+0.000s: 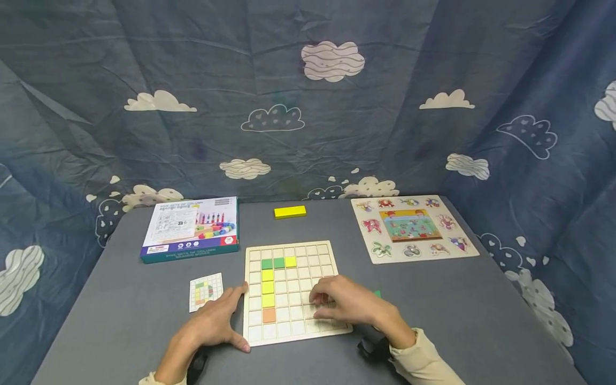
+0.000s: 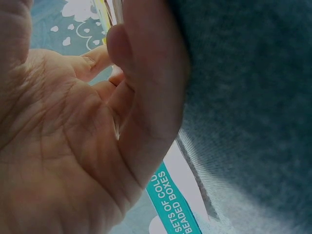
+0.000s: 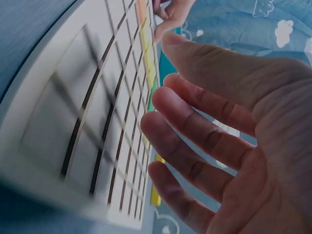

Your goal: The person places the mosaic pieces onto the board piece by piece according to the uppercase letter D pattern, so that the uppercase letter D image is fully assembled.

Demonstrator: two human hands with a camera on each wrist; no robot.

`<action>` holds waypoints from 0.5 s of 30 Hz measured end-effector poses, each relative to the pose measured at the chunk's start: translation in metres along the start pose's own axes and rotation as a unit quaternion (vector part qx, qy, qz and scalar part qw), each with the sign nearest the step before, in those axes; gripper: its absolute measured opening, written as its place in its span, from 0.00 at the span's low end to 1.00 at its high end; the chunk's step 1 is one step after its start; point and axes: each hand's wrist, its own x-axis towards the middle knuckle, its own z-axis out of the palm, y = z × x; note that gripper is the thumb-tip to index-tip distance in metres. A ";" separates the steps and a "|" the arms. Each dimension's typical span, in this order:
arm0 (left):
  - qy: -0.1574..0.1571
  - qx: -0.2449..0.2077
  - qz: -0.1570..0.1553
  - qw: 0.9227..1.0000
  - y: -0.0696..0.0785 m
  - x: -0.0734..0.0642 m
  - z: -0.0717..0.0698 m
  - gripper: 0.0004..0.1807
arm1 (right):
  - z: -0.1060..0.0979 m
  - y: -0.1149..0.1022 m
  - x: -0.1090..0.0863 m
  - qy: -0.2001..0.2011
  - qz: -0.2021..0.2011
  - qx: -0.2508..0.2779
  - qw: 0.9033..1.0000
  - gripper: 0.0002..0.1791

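Head view shows a flat board [image 1: 294,299] in the middle of the tabletop [image 1: 106,326], well in from its left and right edges. It looks like thin wood, so I guess it is light and stiff and could slide if bumped. Its side edges look like the best place to hold it. The yellow tiles [image 1: 267,287], green tiles [image 1: 267,263] and orange tile [image 1: 269,315] sit on it, mostly toward its left side. They look small, hard and smooth, so they may slip; pinching one by two sides should work best.

The left hand [image 1: 216,321] is spread wide, not squeezing. A fingertip rests at the board's left edge, and the thumb is by the near left corner. The right hand [image 1: 346,302] is over the board's right side. Its grip is loose, fingers bent a little, with nothing seen between them. I cannot tell whether it touches the board.
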 end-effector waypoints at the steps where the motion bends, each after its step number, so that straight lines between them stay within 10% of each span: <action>1: 0.000 0.001 -0.001 1.000 0.000 0.000 0.000 0.73 | -0.001 0.002 -0.003 0.000 0.000 0.001 1.000 0.11; 15: 0.001 -0.004 -0.005 1.000 0.002 -0.001 0.000 0.72 | -0.011 0.022 -0.032 0.008 0.027 0.000 1.000 0.13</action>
